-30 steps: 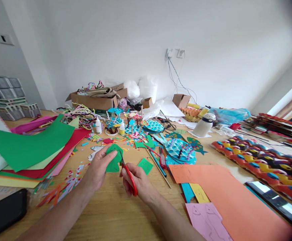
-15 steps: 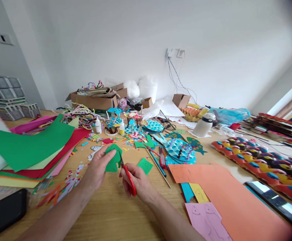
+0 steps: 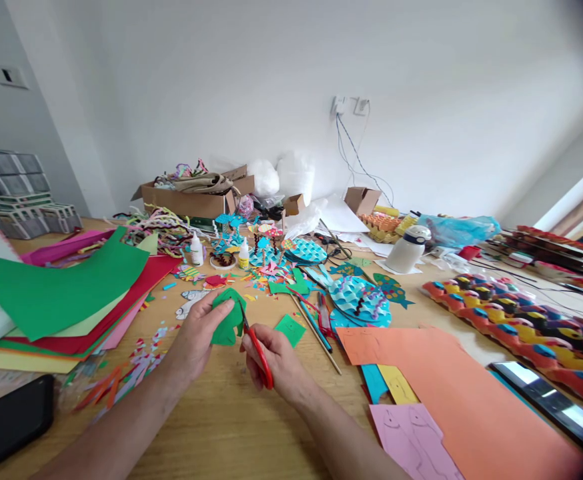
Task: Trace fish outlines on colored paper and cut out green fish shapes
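Note:
Pinched between the thumb and fingers of my left hand [image 3: 202,333] is a small piece of green paper [image 3: 227,323] with a notch in its lower edge. My right hand [image 3: 276,363] grips red-handled scissors [image 3: 260,357]. Their blades point up and away, against the right edge of the green paper. Just right of the scissors, a smaller green paper square [image 3: 291,330] with a faint drawing lies flat on the wooden table [image 3: 211,420].
Coloured paper sheets [image 3: 66,293] are stacked at the left, near a black phone [image 3: 11,423]. Orange paper [image 3: 436,387] and pink paper with drawn outlines [image 3: 414,440] lie right. Paper scraps, glue bottles [image 3: 196,250], a white flask [image 3: 408,249] and painted egg cartons [image 3: 516,327] stand farther back.
Both hands, with the green paper and the scissors, have shifted very slightly to the right. The blades stay at the paper's right edge. Other things look the same.

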Available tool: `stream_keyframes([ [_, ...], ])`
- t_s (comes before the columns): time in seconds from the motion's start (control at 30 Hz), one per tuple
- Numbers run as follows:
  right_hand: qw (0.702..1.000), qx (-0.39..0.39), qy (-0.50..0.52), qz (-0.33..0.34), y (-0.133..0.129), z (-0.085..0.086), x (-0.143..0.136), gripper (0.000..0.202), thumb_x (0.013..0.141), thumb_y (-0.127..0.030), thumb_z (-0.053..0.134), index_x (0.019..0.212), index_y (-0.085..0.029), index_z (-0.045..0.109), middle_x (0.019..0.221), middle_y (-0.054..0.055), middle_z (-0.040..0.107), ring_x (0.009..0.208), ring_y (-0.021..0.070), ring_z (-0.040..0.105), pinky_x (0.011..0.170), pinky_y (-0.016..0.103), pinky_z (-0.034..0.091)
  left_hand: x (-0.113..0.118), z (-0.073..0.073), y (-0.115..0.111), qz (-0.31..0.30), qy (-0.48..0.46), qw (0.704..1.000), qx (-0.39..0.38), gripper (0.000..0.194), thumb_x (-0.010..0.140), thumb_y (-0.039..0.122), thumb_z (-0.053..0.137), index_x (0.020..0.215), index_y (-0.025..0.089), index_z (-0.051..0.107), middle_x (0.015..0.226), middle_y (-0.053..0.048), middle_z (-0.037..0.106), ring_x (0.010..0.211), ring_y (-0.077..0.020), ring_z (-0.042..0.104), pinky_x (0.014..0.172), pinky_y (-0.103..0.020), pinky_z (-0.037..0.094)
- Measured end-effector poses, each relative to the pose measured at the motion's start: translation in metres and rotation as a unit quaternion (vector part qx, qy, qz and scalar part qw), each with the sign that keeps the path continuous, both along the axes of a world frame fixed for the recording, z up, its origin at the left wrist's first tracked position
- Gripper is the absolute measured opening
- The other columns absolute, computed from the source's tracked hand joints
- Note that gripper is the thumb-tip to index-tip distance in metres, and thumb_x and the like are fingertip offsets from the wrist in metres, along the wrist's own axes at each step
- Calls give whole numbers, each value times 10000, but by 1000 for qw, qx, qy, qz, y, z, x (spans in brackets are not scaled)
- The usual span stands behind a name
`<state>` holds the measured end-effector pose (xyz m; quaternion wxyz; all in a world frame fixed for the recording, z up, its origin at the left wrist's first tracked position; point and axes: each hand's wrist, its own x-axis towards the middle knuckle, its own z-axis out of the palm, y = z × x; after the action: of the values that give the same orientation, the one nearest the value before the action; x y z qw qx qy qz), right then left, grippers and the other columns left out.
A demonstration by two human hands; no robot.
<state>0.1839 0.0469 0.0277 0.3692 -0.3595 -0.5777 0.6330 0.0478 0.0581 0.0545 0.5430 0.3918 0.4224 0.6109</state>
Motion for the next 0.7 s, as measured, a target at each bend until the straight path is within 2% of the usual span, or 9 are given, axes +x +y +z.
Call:
stream_keyframes([
  [0.27, 1000, -1, 1, 5, 1, -1, 0, 448, 694, -623, 533, 667, -184, 447, 361, -106, 407, 272, 43, 367, 274, 149, 225, 2, 3, 0, 13, -10, 1000, 6, 317, 552, 345, 758, 786, 170, 638, 646, 21, 645, 513, -109, 550, 478, -191, 432],
  [0.5, 1000, 0, -9, 3, 0, 3, -1, 469, 677, -649, 524, 676, -188, 437, 369, -109, 396, 285, 45, 373, 286, 153, 232, 3, 1, -2, 0, 8, 1000, 24, 264, 600, 329, 724, 784, 164, 632, 655, 13, 636, 576, -132, 572, 537, -208, 453],
  [0.7, 1000, -2, -9, -5, -1, 3, 0, 450, 696, -627, 527, 669, -187, 437, 397, -104, 403, 292, 40, 369, 286, 153, 227, 2, 0, -2, -9, 8, 1000, 20, 239, 607, 335, 721, 765, 178, 634, 657, 29, 641, 565, -119, 566, 527, -195, 436],
])
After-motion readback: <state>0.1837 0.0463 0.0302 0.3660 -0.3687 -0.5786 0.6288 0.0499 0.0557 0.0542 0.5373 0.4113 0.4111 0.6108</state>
